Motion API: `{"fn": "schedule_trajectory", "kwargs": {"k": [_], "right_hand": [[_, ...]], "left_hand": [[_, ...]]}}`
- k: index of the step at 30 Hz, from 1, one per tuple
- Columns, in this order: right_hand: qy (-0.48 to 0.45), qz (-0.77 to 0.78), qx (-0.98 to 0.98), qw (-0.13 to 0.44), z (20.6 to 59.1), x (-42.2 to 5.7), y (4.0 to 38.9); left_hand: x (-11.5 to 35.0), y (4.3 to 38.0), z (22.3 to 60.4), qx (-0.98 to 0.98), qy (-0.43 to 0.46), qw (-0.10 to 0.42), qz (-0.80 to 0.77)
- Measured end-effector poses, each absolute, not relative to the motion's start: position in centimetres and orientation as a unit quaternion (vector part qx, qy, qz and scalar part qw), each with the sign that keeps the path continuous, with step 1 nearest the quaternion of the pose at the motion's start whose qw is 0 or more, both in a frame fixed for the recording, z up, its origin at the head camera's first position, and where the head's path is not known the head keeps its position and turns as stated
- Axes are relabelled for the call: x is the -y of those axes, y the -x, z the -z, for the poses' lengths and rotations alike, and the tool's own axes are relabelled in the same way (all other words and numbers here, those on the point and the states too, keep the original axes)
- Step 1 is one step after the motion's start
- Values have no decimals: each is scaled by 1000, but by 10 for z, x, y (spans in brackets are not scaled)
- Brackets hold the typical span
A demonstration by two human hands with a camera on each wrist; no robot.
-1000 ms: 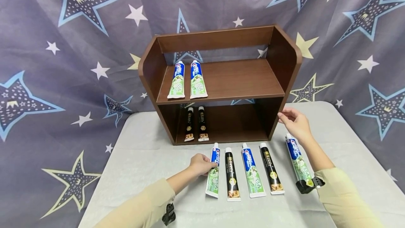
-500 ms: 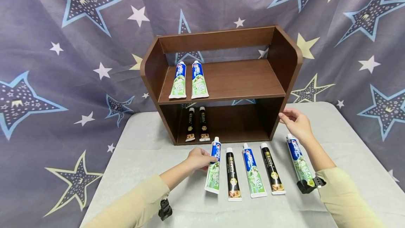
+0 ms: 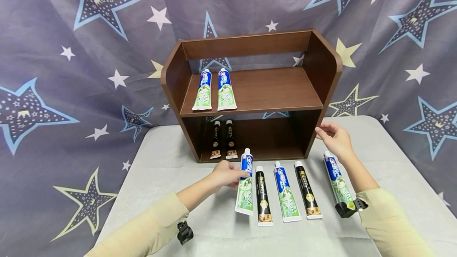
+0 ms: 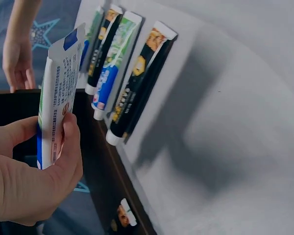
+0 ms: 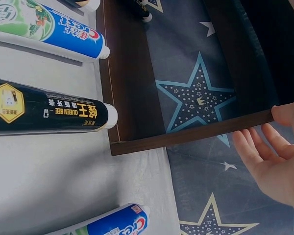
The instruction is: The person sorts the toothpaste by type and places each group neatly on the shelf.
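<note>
My left hand (image 3: 225, 175) pinches a blue, green and white Crest toothpaste tube (image 3: 244, 195) between thumb and fingers, cap up, raised over the table in front of the shelf. In the left wrist view, the printed back of this tube faces the camera, its flat end upward. At the right side of the brown two-tier shelf (image 3: 264, 90), my right hand (image 3: 337, 141) grips the front edge of the side panel. Thumb and fingers (image 5: 247, 147) lie on either side of that edge in the right wrist view.
Beside the held tube lie a black toothpaste tube (image 3: 263, 197), a Crest tube (image 3: 287, 193) and another black tube (image 3: 308, 191). One more Crest tube (image 3: 337, 181) lies by the right forearm. Two Crest tubes (image 3: 225, 90) occupy the upper tier; two black ones (image 3: 231, 140) the lower.
The left hand has lifted the Crest tube off the table, moving it up toward the shelf and slightly right. The right hand stays at the side panel.
</note>
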State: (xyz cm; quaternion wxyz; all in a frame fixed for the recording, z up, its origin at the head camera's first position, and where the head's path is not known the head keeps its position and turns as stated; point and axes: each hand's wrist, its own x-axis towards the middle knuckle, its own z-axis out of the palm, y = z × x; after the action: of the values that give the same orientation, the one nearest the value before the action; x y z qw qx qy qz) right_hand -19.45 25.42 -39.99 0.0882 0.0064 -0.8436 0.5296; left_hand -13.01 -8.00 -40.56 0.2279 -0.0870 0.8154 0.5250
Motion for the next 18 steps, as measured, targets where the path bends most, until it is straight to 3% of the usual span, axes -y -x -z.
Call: {"fn": "schedule_trajectory", "kwargs": {"k": [18], "right_hand": [[2,-518,851,81,398,-254,195]], "left_hand": [[82,140,371,-786,46,243,-566]]}}
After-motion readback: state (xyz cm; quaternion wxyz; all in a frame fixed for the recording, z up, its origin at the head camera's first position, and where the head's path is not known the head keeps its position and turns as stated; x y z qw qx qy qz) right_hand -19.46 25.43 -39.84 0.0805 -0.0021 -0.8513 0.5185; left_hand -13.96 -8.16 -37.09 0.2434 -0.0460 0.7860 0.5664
